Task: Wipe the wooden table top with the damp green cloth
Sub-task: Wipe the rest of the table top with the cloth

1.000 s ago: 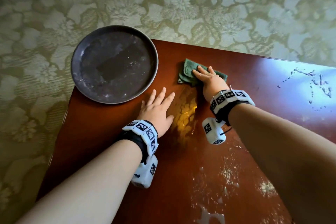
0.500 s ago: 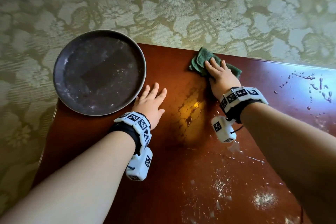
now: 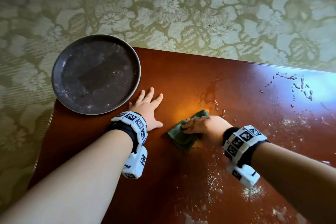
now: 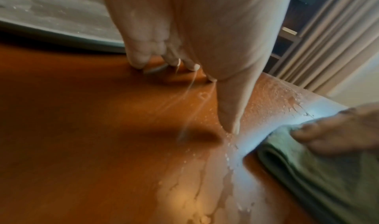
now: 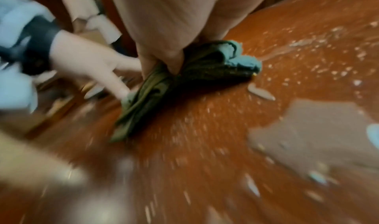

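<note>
The folded green cloth [image 3: 180,139] lies on the reddish wooden table top [image 3: 181,71], near its middle. My right hand [image 3: 198,124] presses down on it with fingers laid flat, pointing left; the right wrist view shows the cloth [image 5: 205,65] bunched under those fingers [image 5: 162,55]. My left hand [image 3: 148,107] rests flat on the wood with fingers spread, just left of the cloth and beside the plate. In the left wrist view, the left hand [image 4: 184,49] lies on the wet wood and the cloth [image 4: 317,170] is at the lower right.
A dark round plate [image 3: 96,74] sits on the table's far left corner, overhanging the edge. A thin puddle [image 3: 209,96] lies beyond the cloth, water drops [image 3: 301,87] at the far right, and pale crumbs [image 3: 252,192] near the front right. Patterned carpet [image 3: 181,14] surrounds the table.
My right hand has pulled the cloth from the table's far edge back toward me, to beside the left hand. The left hand stays flat by the plate.
</note>
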Tool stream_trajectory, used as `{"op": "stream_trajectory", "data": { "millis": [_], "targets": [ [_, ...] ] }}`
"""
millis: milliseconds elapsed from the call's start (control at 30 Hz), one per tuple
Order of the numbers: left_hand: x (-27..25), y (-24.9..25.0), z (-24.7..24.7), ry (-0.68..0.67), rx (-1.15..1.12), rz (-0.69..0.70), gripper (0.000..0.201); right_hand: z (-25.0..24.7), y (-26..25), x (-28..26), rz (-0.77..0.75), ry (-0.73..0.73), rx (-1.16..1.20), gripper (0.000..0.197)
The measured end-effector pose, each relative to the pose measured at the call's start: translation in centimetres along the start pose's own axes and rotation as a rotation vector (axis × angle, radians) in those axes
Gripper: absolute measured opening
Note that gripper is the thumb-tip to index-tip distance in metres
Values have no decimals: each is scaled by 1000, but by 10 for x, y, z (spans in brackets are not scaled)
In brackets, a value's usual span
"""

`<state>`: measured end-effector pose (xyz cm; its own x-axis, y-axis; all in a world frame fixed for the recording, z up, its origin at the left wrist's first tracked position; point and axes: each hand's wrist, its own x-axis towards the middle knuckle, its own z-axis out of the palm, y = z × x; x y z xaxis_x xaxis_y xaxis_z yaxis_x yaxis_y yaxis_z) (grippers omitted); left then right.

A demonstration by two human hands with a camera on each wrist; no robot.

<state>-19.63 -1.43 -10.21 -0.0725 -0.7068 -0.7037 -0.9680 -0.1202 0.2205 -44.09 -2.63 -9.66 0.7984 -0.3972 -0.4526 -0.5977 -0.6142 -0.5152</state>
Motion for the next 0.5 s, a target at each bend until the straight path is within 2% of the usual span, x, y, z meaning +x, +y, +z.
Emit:
{"op": "stream_trajectory", "data": {
  "millis": [133,200,267,367,433,500],
  "targets": [
    [1,0,-2,-40,16,-1,114,-17,25,1,157,613,141,48],
    [0,1,1,-31,42,-10,118,-33,38,9,321,757,164,45],
    [1,2,4,-21,46,-16,120,-50,51,25,487,725,162,46],
    [3,1,4,-17,43,-17,121,-61,56,46,613,367,138,62],
    [3,1,4,-23,44,-20,122,-55,46,53,616,252,109,69],
    [2,1,4,-23,40,-23,122,-38,26,51,536,224,0,74]
  ]
}}
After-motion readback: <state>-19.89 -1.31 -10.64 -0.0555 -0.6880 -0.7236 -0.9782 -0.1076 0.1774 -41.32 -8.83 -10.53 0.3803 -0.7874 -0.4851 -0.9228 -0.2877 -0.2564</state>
